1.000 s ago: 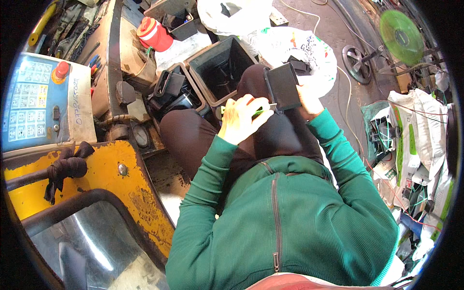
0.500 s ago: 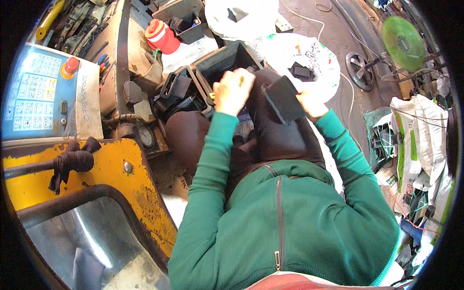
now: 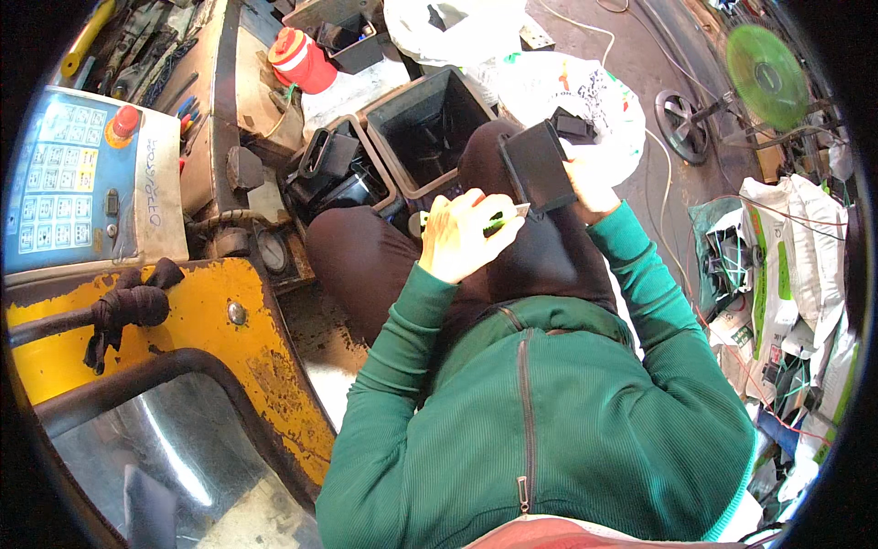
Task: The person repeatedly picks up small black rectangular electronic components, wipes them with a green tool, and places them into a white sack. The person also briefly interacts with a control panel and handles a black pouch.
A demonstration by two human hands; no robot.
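My left hand is closed round a green-handled knife. Its short pale blade points right, close to the lower corner of a black rectangular plastic part. Whether blade and part touch I cannot tell. My right hand grips that part by its right side, holding it tilted above my right thigh, with most of the fingers hidden behind it. Beyond my knees stand two dark bins, the larger bin with dark contents deep inside and a smaller bin full of similar black parts.
White bags lie beyond my right knee, one with black pieces in it. To the left are a yellow machine and a blue control panel with a red button. A red-and-white jug stands ahead; a green fan is far right.
My left hand has come down and right, toward the black part, and the knife's blade now shows. My right hand has hardly moved; the part is turned slightly.
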